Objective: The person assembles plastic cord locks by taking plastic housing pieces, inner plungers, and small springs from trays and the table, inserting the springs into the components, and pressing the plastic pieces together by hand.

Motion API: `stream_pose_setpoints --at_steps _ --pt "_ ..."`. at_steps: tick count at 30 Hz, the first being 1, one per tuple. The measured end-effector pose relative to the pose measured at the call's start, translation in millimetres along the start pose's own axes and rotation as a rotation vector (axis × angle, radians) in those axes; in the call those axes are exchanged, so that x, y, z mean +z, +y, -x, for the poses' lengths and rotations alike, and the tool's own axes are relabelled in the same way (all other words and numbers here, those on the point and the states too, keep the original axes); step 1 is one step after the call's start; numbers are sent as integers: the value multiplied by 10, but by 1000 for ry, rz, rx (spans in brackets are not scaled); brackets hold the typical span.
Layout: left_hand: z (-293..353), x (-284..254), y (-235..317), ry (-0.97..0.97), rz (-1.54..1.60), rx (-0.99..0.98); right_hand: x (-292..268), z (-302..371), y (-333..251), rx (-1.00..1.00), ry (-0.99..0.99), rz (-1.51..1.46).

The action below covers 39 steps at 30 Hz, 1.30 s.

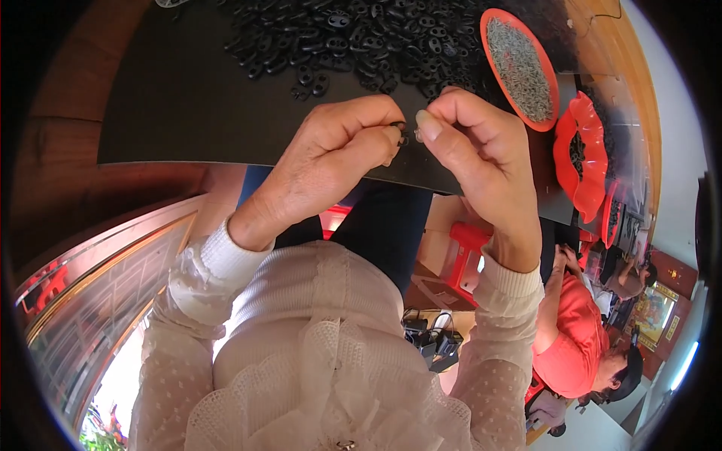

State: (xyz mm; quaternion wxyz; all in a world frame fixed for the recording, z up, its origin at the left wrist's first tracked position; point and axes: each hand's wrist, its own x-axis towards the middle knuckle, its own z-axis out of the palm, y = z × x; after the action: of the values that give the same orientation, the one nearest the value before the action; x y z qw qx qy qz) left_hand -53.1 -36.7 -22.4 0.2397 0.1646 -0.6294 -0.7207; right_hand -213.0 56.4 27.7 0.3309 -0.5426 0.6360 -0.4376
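Observation:
Over the near edge of the black table my left hand [331, 146] is closed, pinching a small black plastic piece [404, 138] between thumb and forefinger. Most of that piece is hidden by the fingers. Facing it, my right hand [481, 146] is closed too, its thumb and forefinger pinching a tiny shiny bit [417, 134], too small to name surely. The two fingertips are a narrow gap apart. Beyond the hands lies a heap of black plastic pieces with two holes [338, 45], like cord locks.
An oval red dish [553, 113] of small grey metal springs [517, 68] stands at right. Beside it is a wavy-rimmed red bowl [594, 143] with black parts. The table's front edge [248, 163] runs below my hands. A person in a red shirt [575, 338] sits at right.

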Motion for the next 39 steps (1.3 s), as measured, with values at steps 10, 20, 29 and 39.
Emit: stream_pose_setpoints --at_steps 10,20,29,39 --pt "12 -26 -48 -65 -43 16 25 -25 -24 -41 -31 122" --pt "10 -32 -33 -57 -23 32 142 49 15 -72 50 177" --pt "34 -36 -11 -119 60 16 73 148 -69 -53 35 117" --pt "52 -62 -81 -62 11 7 177 83 4 -206 43 414"
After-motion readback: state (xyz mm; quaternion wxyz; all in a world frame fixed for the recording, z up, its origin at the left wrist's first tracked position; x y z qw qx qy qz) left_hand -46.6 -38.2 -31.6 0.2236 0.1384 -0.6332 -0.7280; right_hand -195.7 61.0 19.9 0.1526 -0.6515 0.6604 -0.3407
